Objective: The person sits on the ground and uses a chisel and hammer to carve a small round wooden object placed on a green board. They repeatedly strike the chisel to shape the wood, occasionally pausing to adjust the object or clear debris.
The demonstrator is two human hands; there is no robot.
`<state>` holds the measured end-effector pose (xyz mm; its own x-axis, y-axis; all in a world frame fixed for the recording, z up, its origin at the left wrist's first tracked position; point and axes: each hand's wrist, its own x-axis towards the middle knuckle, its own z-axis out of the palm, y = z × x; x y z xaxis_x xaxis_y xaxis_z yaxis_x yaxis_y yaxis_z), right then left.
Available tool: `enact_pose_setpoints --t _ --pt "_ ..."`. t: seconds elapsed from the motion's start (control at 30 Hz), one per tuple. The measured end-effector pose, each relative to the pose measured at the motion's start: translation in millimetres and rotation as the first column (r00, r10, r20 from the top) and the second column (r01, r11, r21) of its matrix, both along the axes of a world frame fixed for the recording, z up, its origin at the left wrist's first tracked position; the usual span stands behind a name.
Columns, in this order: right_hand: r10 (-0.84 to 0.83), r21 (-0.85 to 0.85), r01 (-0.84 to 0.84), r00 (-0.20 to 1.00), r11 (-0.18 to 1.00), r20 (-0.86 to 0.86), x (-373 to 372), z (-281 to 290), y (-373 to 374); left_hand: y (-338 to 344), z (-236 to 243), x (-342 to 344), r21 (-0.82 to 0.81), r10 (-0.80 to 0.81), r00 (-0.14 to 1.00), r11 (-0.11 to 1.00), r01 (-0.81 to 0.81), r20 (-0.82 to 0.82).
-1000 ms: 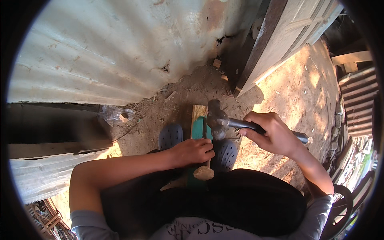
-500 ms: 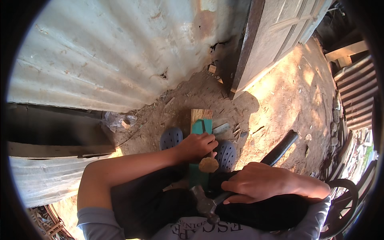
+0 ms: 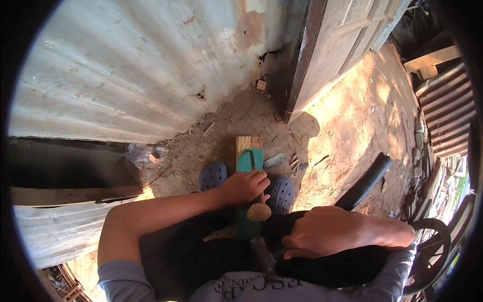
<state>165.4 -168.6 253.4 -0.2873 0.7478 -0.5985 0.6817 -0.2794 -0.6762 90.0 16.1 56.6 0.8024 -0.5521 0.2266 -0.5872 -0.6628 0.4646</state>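
My left hand (image 3: 245, 187) is closed around a chisel (image 3: 258, 212), whose broad round butt points back toward me. Its dark blade lies over a wooden board (image 3: 244, 162), painted green except for a bare wood end. This board runs lengthwise between my shoes, its near part in shadow between my legs. In my right hand (image 3: 322, 232) is a hammer (image 3: 264, 257) with a thick black grip sticking out behind the fist. The hammer's metal head is slightly blurred, close to my shirt and apart from the chisel's butt.
Corrugated metal sheeting (image 3: 126, 75) stands ahead and left. A panelled wooden door (image 3: 337, 50) rises at front right. My clogs (image 3: 280, 194) flank the board on dirt ground with wood scraps (image 3: 274, 160). A dark wheel rim (image 3: 445, 241) stands at right.
The hammer has shifted right, its head away from the chisel's butt and its grip end farther out. My left hand keeps the chisel on the board; the view has shifted slightly.
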Motion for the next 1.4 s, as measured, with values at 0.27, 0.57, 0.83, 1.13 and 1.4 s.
enact_pose_setpoints --t 0.27,0.57,0.83,1.13,1.4 --pt "-0.024 0.044 0.022 0.999 0.999 0.047 -5.0 -6.1 2.8 1.6 -3.2 -1.2 -0.009 -0.026 1.0 1.0 0.026 -0.011" --pt "-0.008 0.049 0.004 0.996 0.999 0.091 -14.4 -20.5 6.9 0.6 -4.2 -11.8 0.078 -0.072 0.996 0.994 0.076 -0.057" --pt "0.05 0.092 -0.056 0.997 0.994 0.062 -26.0 -30.5 6.7 -6.8 -18.3 -21.6 0.129 -0.115 0.993 0.985 0.111 0.018" --pt "0.04 0.197 -0.064 0.992 0.978 0.123 -36.8 -43.2 2.2 -9.6 -20.1 -21.8 0.081 -0.123 0.99 0.99 0.117 0.063" --pt "0.01 0.295 -0.051 0.99 0.954 0.137 -40.3 -45.1 1.9 -13.3 -21.0 -20.5 0.064 -0.136 0.988 0.989 0.132 0.073"
